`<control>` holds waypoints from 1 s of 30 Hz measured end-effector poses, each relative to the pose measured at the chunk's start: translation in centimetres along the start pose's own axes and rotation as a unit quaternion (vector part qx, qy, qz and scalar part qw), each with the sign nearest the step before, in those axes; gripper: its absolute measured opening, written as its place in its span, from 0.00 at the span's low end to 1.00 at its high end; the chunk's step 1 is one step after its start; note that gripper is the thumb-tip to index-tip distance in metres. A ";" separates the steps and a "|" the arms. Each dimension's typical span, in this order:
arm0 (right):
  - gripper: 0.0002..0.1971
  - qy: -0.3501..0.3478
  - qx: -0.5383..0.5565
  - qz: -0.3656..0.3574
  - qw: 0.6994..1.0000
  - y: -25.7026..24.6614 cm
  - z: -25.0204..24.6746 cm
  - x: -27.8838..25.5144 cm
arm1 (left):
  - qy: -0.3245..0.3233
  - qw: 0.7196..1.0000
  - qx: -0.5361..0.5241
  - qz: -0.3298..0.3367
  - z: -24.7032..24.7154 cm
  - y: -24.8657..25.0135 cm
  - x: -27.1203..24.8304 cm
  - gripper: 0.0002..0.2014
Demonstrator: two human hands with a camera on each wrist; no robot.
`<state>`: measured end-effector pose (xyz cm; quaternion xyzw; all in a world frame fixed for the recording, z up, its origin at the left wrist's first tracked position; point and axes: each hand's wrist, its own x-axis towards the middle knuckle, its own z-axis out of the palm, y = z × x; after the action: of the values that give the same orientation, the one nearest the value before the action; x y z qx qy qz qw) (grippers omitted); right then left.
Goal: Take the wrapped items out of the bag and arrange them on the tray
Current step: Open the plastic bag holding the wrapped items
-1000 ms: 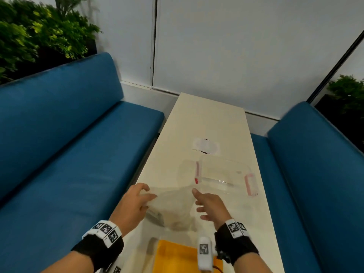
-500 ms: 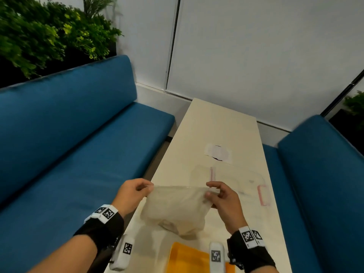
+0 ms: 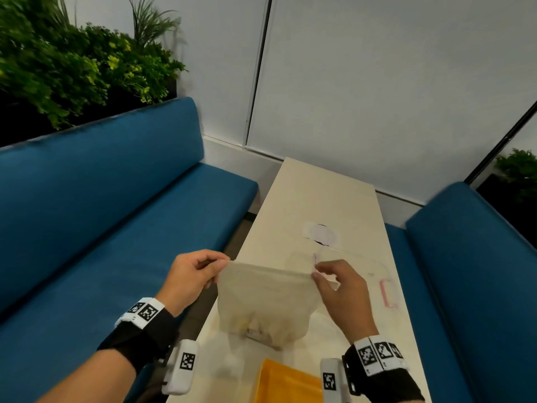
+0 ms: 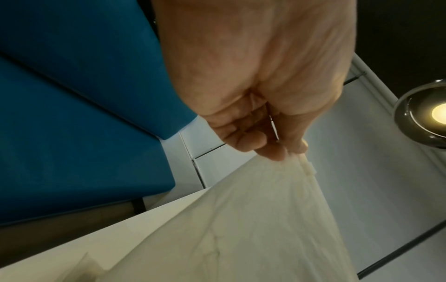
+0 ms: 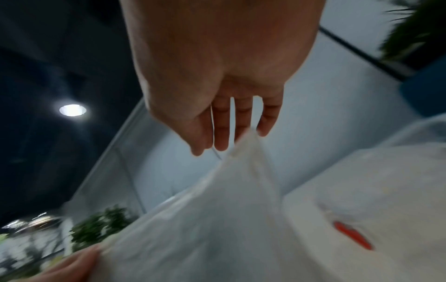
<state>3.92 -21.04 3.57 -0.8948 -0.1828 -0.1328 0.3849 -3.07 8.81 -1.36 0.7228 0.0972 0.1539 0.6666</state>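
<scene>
Both hands, left hand [image 3: 190, 279] and right hand [image 3: 338, 289], pinch the thin crinkly translucent bag [image 3: 266, 303] taut mid-frame, lumpy contents sagging.

I see the translucent plastic bag [image 3: 266, 301] hanging upright, its top edge stretched taut, its bottom resting near the worktop's near edge, wrapped items [image 3: 255, 327] bunched inside. The orange tray [image 3: 287, 382] lies at that near edge.

Left hand [image 4: 253, 80], fingers [image 4: 243, 141] curled, pinching the bag [image 4: 253, 229] top corner above pale table [image 4: 96, 246], blue seat [image 4: 72, 133] beside.
</scene>
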 end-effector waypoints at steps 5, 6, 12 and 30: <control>0.15 -0.177 -0.073 -0.154 0.969 -7.4 4.9 0.6 | -0.018 0.999 -0.030 0.027 0.0 0.3 -1.4 0.12; 0.15 -0.194 -0.086 -0.159 0.964 -8.5 6.0 0.8 | -0.021 0.999 -0.035 0.030 -0.1 0.4 -1.6 0.13; 0.10 -0.211 -0.117 -0.153 0.958 -10.6 8.1 0.2 | -0.033 0.999 -0.026 0.030 -1.2 0.7 -2.6 0.12; 0.03 -0.141 -0.199 0.021 0.970 0.1 -4.9 -4.7 | -0.042 0.999 -0.009 -0.015 -0.8 2.2 -4.0 0.12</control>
<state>-0.77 -25.77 5.04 -0.9668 -0.1864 -0.0312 0.1720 -7.21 7.96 0.47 0.7208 0.0779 0.1144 0.6791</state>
